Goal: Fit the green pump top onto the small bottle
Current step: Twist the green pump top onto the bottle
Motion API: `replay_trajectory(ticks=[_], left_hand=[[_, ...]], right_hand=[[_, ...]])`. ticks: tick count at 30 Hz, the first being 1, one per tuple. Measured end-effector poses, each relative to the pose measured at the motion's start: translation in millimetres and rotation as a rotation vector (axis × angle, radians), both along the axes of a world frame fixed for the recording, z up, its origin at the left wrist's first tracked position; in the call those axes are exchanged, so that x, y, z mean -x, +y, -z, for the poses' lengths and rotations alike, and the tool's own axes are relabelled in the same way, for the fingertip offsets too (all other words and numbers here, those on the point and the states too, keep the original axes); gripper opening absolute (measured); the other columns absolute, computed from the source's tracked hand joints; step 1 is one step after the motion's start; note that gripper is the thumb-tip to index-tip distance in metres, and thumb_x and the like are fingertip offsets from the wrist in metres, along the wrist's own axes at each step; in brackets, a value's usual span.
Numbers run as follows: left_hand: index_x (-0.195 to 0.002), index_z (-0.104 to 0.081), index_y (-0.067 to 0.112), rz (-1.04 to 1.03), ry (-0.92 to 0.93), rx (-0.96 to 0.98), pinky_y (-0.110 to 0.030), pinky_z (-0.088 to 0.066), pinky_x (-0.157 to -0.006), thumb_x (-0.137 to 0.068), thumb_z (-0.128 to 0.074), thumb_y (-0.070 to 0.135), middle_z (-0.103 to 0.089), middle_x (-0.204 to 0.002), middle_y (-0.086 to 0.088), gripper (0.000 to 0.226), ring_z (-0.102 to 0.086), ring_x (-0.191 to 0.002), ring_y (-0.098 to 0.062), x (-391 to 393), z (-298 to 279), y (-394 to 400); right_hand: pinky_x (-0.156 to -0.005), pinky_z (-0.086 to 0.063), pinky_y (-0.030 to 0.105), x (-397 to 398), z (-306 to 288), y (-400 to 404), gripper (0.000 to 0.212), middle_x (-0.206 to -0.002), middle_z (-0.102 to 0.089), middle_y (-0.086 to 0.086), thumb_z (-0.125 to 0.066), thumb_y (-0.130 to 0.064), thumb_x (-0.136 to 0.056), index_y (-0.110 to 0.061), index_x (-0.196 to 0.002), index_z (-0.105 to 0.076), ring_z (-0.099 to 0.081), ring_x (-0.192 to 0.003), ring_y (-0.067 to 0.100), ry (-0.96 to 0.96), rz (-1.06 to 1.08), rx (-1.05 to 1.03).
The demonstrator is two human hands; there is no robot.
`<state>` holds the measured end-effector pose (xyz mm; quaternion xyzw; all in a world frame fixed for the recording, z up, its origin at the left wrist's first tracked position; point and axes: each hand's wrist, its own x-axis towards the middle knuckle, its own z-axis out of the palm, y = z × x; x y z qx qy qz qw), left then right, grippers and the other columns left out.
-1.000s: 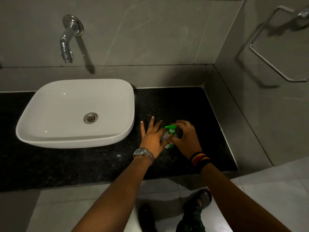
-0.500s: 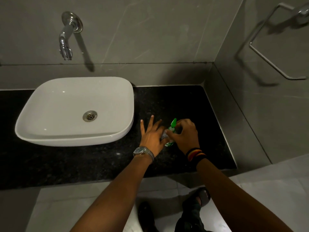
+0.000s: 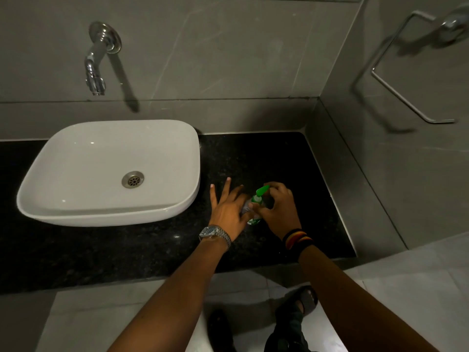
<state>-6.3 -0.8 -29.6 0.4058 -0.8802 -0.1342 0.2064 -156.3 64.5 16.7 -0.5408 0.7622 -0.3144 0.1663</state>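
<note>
The small bottle (image 3: 250, 216) stands on the black counter (image 3: 266, 158), mostly hidden between my hands. On its neck sits the green pump top (image 3: 261, 192), nozzle pointing up and to the right. My left hand (image 3: 228, 212) grips the bottle's left side with thumb and palm, its other fingers spread out straight. My right hand (image 3: 280, 209) is curled around the pump's collar, thumb and fingertips pinching it just below the green head.
A white basin (image 3: 109, 171) sits on the counter to the left, under a chrome wall tap (image 3: 97, 62). A metal towel ring (image 3: 406, 72) hangs on the right wall. Grey tiled walls close the back and right sides. My sandalled feet (image 3: 299, 303) show below the counter's front edge.
The green nozzle has turned from facing me to pointing up and right. My right hand has rotated around the collar. My left hand has stayed on the bottle.
</note>
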Motion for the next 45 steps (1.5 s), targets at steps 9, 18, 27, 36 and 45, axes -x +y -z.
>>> replay_trajectory(ticks=[9, 18, 27, 36, 45], left_hand=[[-0.119, -0.066, 0.017, -0.036, 0.046, 0.011, -0.066, 0.006, -0.12, -0.084, -0.067, 0.031, -0.061, -0.139, -0.004, 0.039, -0.021, -0.153, -0.034, 3, 1, 5], [-0.121, -0.066, 0.017, -0.058, 0.016, 0.02, -0.068, 0.004, -0.119, -0.084, -0.066, 0.028, -0.061, -0.14, -0.002, 0.038, -0.021, -0.153, -0.033, 7, -3, 8], [-0.124, -0.066, 0.019, -0.021, -0.045, 0.022, -0.063, 0.013, -0.119, -0.089, -0.056, 0.057, -0.061, -0.139, -0.002, 0.053, -0.02, -0.153, -0.035, 7, -6, 3], [-0.123, -0.066, 0.021, -0.011, -0.073, -0.02, -0.068, 0.008, -0.119, -0.086, -0.057, 0.053, -0.064, -0.135, -0.001, 0.049, -0.021, -0.153, -0.033, 6, -11, 2], [-0.124, -0.066, 0.021, -0.014, -0.124, -0.041, -0.064, 0.014, -0.119, -0.083, -0.069, 0.046, -0.061, -0.139, -0.001, 0.048, -0.02, -0.153, -0.033, 7, -13, 0]], right_hand=[[-0.094, -0.047, 0.057, -6, 15, 3, 0.031, -0.105, -0.071, 0.003, -0.079, -0.034, -0.073, -0.012, -0.095, -0.078, -0.06, -0.105, 0.03, 0.106, 0.087, 0.043], [-0.105, -0.048, 0.044, -12, 8, 1, 0.045, -0.122, -0.063, 0.01, -0.082, -0.031, -0.075, -0.008, -0.112, -0.073, -0.055, -0.12, 0.032, -0.076, 0.117, -0.027], [-0.122, -0.018, 0.049, 27, -58, -6, 0.019, -0.15, -0.045, 0.001, -0.065, -0.04, -0.089, -0.029, -0.101, -0.075, -0.029, -0.147, 0.024, 0.161, -0.113, -0.035], [-0.099, -0.053, 0.046, 31, -67, -19, 0.031, -0.105, -0.074, 0.02, -0.077, -0.032, -0.081, -0.002, -0.072, -0.077, -0.068, -0.107, 0.032, -0.119, -0.087, -0.314], [-0.094, -0.054, 0.046, 4, -64, -3, 0.042, -0.107, -0.066, 0.044, -0.067, -0.019, -0.092, 0.022, -0.098, -0.067, -0.063, -0.108, 0.051, -0.555, 0.104, -0.27]])
